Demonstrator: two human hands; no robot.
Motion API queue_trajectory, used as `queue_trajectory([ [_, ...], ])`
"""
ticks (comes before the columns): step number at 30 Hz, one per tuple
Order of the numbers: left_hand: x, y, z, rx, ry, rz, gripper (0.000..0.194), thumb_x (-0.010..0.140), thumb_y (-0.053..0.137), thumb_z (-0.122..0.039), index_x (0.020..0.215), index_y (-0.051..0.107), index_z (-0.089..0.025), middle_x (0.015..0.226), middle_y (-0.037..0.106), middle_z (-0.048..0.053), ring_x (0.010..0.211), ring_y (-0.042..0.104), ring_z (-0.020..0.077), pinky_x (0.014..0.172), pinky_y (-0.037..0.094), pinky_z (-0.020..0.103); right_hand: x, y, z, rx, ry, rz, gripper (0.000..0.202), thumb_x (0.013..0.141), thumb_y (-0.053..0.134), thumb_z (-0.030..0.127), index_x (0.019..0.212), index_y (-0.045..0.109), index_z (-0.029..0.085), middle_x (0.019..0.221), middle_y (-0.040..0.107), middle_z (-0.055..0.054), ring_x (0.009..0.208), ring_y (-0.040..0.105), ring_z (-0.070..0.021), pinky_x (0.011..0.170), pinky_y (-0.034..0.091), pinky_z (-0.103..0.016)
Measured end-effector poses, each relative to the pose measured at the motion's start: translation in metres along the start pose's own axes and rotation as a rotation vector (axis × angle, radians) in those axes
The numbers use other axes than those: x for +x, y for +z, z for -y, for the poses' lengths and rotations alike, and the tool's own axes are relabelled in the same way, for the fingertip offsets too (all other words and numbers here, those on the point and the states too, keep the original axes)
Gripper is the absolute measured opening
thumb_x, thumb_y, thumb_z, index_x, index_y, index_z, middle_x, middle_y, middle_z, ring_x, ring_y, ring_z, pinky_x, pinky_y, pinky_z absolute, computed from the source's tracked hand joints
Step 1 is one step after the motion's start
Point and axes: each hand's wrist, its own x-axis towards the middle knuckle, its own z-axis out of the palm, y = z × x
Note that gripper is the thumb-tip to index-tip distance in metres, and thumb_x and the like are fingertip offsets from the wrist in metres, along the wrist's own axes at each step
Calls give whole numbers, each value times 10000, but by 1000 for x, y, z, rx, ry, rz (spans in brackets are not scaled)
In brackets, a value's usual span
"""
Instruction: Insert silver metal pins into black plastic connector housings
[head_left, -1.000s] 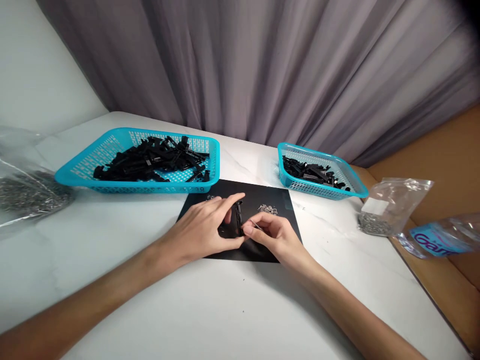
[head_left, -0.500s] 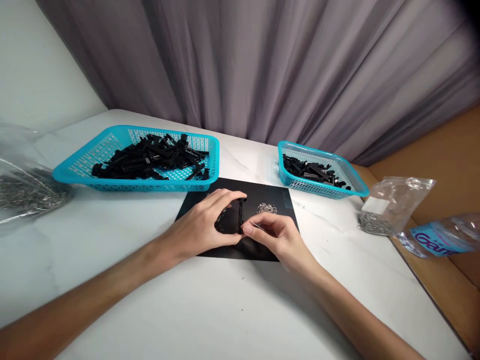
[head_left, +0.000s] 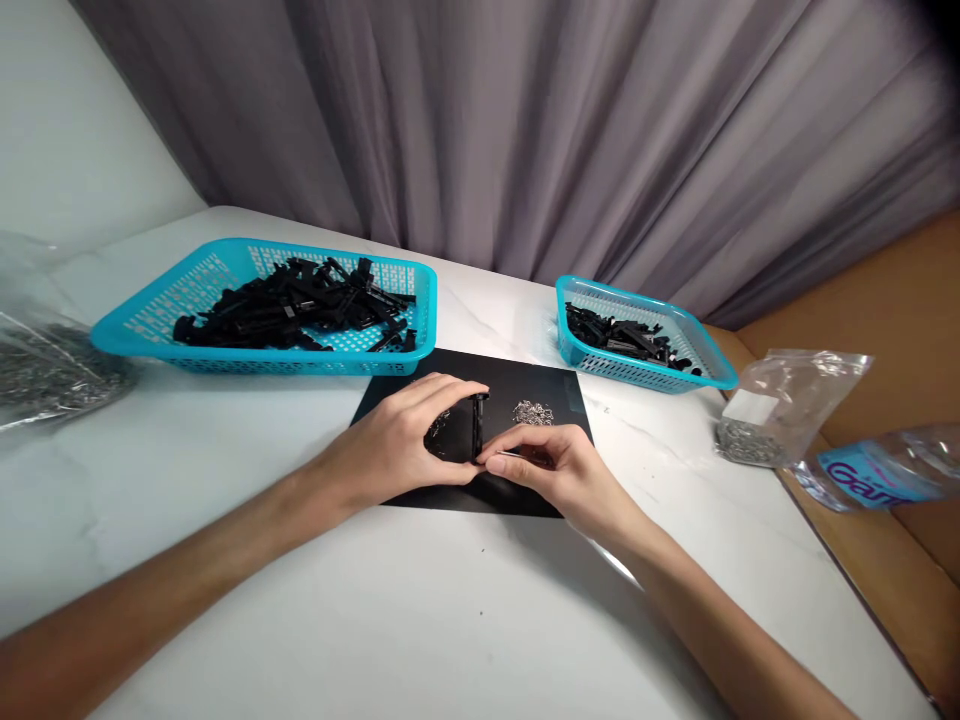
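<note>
My left hand [head_left: 409, 435] grips a long, narrow black plastic part [head_left: 477, 428] by its two ends, between thumb below and fingers above. The part stands roughly upright over the black mat [head_left: 480, 500]. My right hand [head_left: 551, 465] is pinched at the part's lower end, closed on a thin, light metal piece [head_left: 517, 456]; its exact kind is too small to tell. One pile of small metal pieces [head_left: 532, 412] lies on the mat beyond my right hand. Another small metal pile [head_left: 439, 425] shows partly behind my left hand.
A large blue basket [head_left: 262, 362] of black plastic parts stands at back left, a smaller blue basket [head_left: 645, 374] of them at back right. Bags of metal pieces lie left [head_left: 60, 370] and right [head_left: 757, 430]. A plastic bottle [head_left: 870, 475] lies by the table's right edge.
The whole view has shifted slightly. My right fingers and the thin metal piece have tilted flatter at the part's lower end; my left hand keeps its hold.
</note>
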Motion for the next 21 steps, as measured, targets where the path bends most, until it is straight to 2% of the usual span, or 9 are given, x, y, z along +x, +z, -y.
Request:
queue_trajectory([
  [2, 0, 0, 0, -8, 2, 9, 577, 722, 811, -243, 1272, 638, -207, 1174, 717, 70, 1089, 671, 288, 999, 541, 400, 0, -2, 2, -39, -36, 18, 223, 913, 711, 429, 940, 801, 227, 958, 783, -44, 876, 680, -214, 755, 507, -337],
  [4, 0, 1, 0, -11, 9, 30, 573, 726, 798, -245, 1274, 636, -208, 1191, 717, 77, 1119, 662, 301, 1023, 529, 423, 0, -2, 2, -74, -45, 15, 229, 916, 709, 433, 923, 803, 224, 946, 787, -51, 879, 693, -223, 771, 523, -352],
  [8, -1, 4, 1, -12, 11, 70, 543, 721, 771, -241, 1250, 649, -209, 1196, 716, 92, 1145, 651, 326, 1052, 512, 470, 0, 0, -1, -117, -13, -8, 269, 865, 758, 484, 867, 807, 219, 878, 777, -55, 788, 683, -215, 674, 529, -336],
  [14, -2, 6, 2, 49, 101, 73, 460, 755, 711, -236, 1207, 671, -157, 1142, 720, 136, 1105, 663, 351, 1022, 527, 502, 0, 5, -11, -124, 45, -61, 287, 815, 801, 502, 837, 802, 215, 801, 759, -47, 706, 657, -197, 600, 501, -315],
  [18, 0, 4, 3, 33, 72, 112, 414, 751, 724, -277, 1151, 684, -180, 1130, 724, 126, 1118, 657, 364, 1048, 512, 530, -1, 10, -12, -163, 41, -91, 281, 808, 806, 503, 819, 803, 222, 800, 757, -48, 690, 633, -193, 598, 484, -320],
  [21, 1, 1, 3, -1, 65, 100, 399, 742, 745, -288, 1121, 683, -183, 1106, 725, 125, 1103, 655, 363, 1047, 510, 523, -2, 12, -10, -196, 42, -115, 273, 815, 805, 495, 813, 797, 222, 786, 747, -39, 635, 587, -166, 561, 438, -306],
])
